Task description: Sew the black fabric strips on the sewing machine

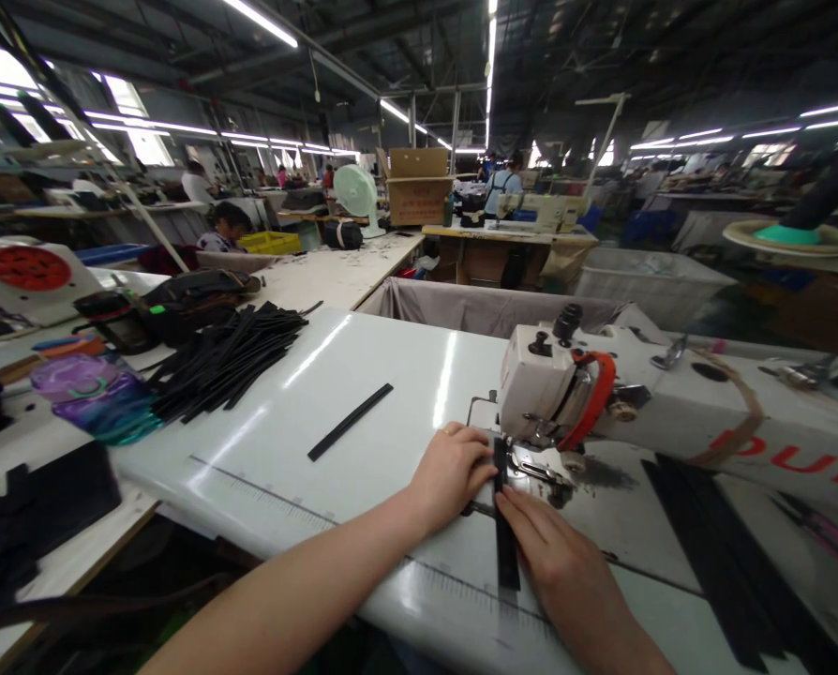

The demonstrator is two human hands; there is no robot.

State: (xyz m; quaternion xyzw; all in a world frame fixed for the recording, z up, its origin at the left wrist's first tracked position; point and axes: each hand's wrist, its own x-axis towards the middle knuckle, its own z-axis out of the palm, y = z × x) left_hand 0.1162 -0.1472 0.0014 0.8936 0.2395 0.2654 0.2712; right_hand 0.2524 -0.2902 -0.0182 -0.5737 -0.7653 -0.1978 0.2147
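A narrow black fabric strip runs lengthwise under the head of a white sewing machine, its near end lying toward the table's front edge. My left hand is closed, with curled fingertips on the strip's left side near the presser foot. From the right, my right hand pinches the strip's edge just in front of the foot, fingers together. My arm and fingers partly hide the metal plate. One loose black strip lies apart on the white tabletop, left of my hands.
A pile of black strips sits at the table's left end, near a purple-and-teal pouch. Longer black pieces lie right of the machine, beside pink-handled snips. Behind stand a green fan, a cardboard box and other people.
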